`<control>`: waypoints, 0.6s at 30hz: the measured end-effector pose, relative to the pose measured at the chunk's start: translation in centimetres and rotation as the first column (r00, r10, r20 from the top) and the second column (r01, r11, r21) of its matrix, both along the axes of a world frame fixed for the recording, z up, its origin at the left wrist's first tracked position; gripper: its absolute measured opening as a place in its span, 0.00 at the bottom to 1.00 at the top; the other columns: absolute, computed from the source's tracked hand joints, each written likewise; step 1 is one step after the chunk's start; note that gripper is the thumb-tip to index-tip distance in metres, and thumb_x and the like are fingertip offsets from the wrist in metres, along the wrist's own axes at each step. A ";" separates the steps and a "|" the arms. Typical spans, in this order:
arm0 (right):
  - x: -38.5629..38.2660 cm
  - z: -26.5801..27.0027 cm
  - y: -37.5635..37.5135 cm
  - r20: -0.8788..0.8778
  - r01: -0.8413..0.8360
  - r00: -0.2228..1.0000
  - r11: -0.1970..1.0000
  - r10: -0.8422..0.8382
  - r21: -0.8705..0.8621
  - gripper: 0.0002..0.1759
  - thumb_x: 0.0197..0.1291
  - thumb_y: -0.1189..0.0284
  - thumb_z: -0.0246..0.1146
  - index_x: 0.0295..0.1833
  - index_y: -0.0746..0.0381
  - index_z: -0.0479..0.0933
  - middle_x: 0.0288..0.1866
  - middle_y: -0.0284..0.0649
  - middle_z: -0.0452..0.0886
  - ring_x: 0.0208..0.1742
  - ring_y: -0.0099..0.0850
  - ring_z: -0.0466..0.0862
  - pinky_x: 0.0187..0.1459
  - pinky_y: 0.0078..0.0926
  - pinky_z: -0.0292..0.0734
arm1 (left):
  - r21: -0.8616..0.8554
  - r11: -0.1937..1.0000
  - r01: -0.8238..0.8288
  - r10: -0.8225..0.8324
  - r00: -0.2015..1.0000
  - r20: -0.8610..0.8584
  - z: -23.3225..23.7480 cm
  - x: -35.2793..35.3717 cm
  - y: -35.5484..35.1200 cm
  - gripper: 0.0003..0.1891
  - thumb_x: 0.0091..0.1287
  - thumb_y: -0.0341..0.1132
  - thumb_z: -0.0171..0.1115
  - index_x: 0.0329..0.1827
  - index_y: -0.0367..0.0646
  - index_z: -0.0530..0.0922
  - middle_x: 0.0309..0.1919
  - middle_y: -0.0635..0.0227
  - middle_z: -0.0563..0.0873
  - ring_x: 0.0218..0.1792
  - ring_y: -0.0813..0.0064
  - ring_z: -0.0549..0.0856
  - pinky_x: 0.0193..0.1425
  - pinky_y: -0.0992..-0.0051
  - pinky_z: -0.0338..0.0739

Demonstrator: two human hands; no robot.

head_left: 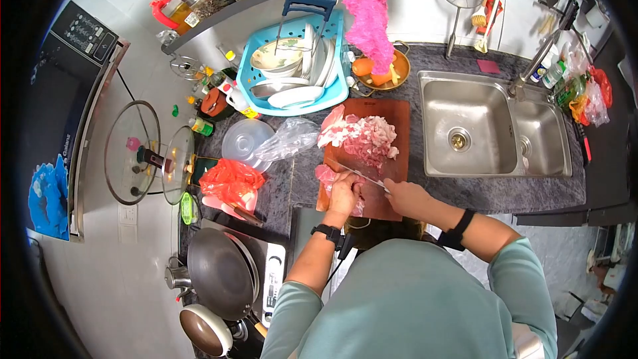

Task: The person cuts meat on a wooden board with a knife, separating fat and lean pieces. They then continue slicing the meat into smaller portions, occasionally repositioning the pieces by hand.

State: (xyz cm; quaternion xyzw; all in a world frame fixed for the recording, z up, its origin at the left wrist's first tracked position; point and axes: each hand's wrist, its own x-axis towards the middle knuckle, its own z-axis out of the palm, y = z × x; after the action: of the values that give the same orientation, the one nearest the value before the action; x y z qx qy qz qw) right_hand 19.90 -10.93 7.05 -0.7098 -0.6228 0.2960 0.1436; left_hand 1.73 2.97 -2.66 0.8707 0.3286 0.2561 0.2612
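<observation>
On the wooden cutting board (397, 119) lies a heap of cut raw meat (372, 138), pale pink and white. My left hand (343, 194) presses on a larger piece of meat (326, 174) at the board's left side, its fingers curled. My right hand (407, 198) is closed round the handle of a knife (364, 176). The blade points up and to the left, lying across the meat beside my left fingertips. The knife handle is mostly hidden in my right fist.
Right of the board is a steel double sink (468, 126). Behind it stand a blue dish basket (247, 83) and a pan of vegetables (401, 70). To the left are a plastic bag (292, 138), a red bag (231, 181) and a wok (219, 272).
</observation>
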 end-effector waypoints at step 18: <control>0.6 1.1 -0.3 0.003 0.031 1.000 0.996 -0.031 -0.080 0.12 0.69 0.66 0.55 0.51 0.62 0.69 0.36 0.57 0.85 0.40 0.57 0.86 0.42 0.58 0.79 | 0.042 0.999 0.010 -0.012 0.999 0.033 -0.1 -0.6 0.3 0.11 0.55 0.25 0.68 0.42 0.38 0.84 0.43 0.54 0.86 0.48 0.50 0.83 0.57 0.60 0.78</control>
State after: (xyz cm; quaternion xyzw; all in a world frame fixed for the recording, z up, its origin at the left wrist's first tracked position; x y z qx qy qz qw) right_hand 20.47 -11.21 8.11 -0.7247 -0.5996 0.3180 0.1190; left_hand 1.13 3.26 -2.80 0.8735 0.3140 0.2760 0.2495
